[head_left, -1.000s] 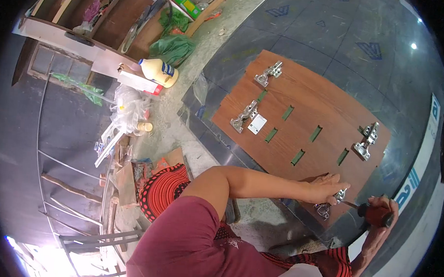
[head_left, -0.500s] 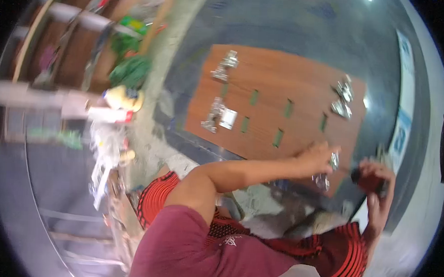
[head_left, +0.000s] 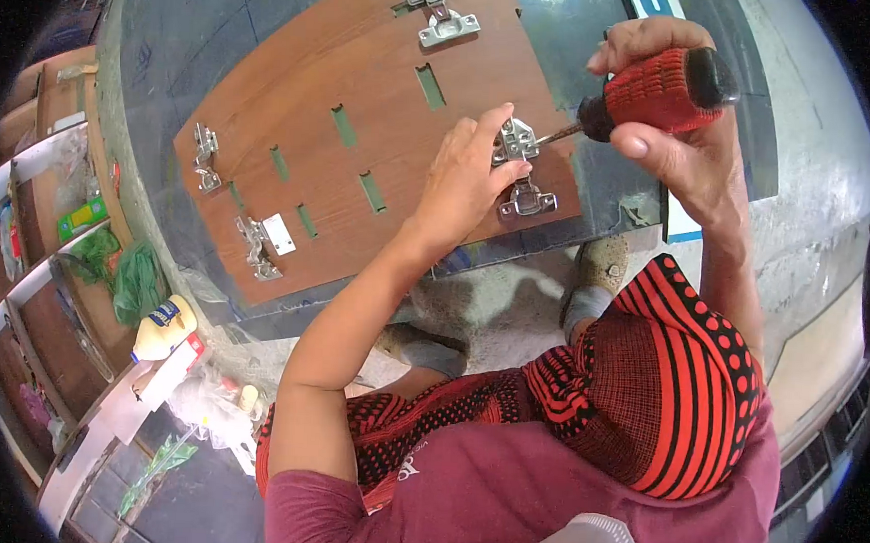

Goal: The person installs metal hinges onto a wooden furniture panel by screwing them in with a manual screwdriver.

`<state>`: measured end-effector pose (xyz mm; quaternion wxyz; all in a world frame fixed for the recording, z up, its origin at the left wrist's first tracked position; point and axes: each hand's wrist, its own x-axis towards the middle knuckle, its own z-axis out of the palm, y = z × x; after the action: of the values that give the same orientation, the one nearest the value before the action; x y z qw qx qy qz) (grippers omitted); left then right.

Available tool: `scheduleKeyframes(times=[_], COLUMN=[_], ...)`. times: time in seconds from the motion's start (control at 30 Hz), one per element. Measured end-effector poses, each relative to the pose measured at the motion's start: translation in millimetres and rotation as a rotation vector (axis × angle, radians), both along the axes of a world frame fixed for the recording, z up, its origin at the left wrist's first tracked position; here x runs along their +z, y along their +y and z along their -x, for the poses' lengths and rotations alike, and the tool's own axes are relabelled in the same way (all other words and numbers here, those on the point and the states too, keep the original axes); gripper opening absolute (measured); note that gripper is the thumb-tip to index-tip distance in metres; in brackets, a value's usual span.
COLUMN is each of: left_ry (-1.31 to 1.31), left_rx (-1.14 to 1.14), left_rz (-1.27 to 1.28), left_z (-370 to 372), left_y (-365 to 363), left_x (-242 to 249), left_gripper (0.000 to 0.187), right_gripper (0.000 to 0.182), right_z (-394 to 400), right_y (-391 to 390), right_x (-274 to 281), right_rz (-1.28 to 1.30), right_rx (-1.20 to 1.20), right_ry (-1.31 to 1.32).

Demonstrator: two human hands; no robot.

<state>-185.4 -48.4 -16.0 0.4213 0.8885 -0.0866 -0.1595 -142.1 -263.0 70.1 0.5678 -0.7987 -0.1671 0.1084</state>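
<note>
A cabinet hinge (head_left: 528,200) of bright metal lies at the right end of a brown wood-grain panel (head_left: 298,81). My left hand (head_left: 459,175) grips its mounting plate, forefinger on the far side and thumb across the near side. In my right hand (head_left: 697,166) is a screwdriver (head_left: 652,92) with a red and black handle, held between thumb and fingers. Its shaft slants left, and the tip meets the hinge plate's right edge. Another hinge (head_left: 448,27) sits farther up the panel. Two more hinges, one of them the lower hinge (head_left: 256,249), are at the left end.
Several green-edged slots, such as the middle slot (head_left: 343,127), cut through the panel. A white label (head_left: 279,234) lies beside the lower left hinge. The dark tabletop (head_left: 188,28) surrounds the panel. Shelving (head_left: 41,298), a yellow bottle (head_left: 166,328) and plastic bags stand to the left.
My view has turned and come closer to the panel's right end. The screwdriver in my right hand has come to the hinge, and my left hand now grips the hinge plate.
</note>
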Motion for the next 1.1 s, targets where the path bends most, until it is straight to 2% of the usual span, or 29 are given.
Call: scheduleKeyframes(times=[0.07,0.1,0.17,0.2,0.27,0.3,0.33,0.4,0.47,0.5,0.6,0.67,0.77,0.83,0.87,0.93,0.97,1.0,1.03,1.07,1.1], left_ry=[0.012,0.022,-0.007,-0.027,-0.059,-0.088,-0.113,-0.100,-0.068,-0.027,-0.052,-0.095,-0.067,-0.059,-0.041,-0.033,-0.113,-0.188,-0.170,-0.054,-0.075], left_rx=[0.002,0.003,-0.016,-0.026,-0.043,-0.065,-0.085,-0.105,-0.122,-0.126,-0.127,-0.154,-0.137,-0.121,-0.105,-0.069,-0.141,-0.204,-0.214,-0.101,-0.105], left_rz=[-0.007,-0.015,-0.033,-0.059,-0.060,-0.073,-0.090,-0.097,-0.115,-0.128,-0.157,-0.115,-0.127,-0.129,-0.099,-0.079,-0.050,-0.031,-0.109,-0.091,-0.084], left_z=[0,-1,-1,-2,-3,-4,-5,-9,-10,-12,-9,-11,-11,-10,-9,-10,-11,-10,-13,-9,-9], left_y=[0,-1,0,-1,-1,0,0,0,0,-1,1,2,0,-1,-1,0,3,8,4,2,3], left_x=[0,1,2,1,0,-1,-2,-1,1,4,-1,-5,2,6,7,5,-4,-14,-12,-8,-8], left_gripper=[0.058,0.058,0.058,0.058,0.060,0.061,0.061,0.061,0.062,0.061,0.061,0.062,0.062,0.062,0.061,0.061,0.060,0.059,0.059,0.059,0.059], right_gripper=[0.079,0.081,0.067,0.059,0.054,0.054,0.055,0.060,0.066,0.070,0.057,0.055,0.057,0.062,0.062,0.070,0.070,0.070,0.070,0.069,0.069], right_z=[1,8,14,14,9,10,11,8,13,11,6,11,15,17,17,15,6,5,7,9,10], right_y=[1,8,8,5,-1,1,3,-2,4,3,-2,3,9,13,14,9,7,8,10,14,18], right_x=[-7,-9,-17,-22,-20,-20,-21,-19,-8,-10,-12,-10,-8,-6,-4,-1,-6,-9,-13,-17,-16], right_rz=[-0.242,-0.437,-0.471,-0.480,-0.348,-0.374,-0.405,-0.319,-0.474,-0.440,-0.254,-0.203,-0.147,-0.359,-0.364,-0.387,-0.236,-0.253,-0.254,-0.260,-0.327], right_rx=[0.084,0.101,0.144,0.191,0.228,0.178,0.129,0.180,0.202,0.276,0.425,0.331,0.243,0.217,0.228,0.421,0.519,0.557,0.451,0.342,0.286], right_ry=[-0.049,0.093,0.119,0.084,-0.109,-0.116,-0.120,-0.131,0.085,0.038,0.042,-0.063,-0.009,-0.011,-0.020,0.109,-0.091,-0.098,-0.200,-0.295,-0.239])
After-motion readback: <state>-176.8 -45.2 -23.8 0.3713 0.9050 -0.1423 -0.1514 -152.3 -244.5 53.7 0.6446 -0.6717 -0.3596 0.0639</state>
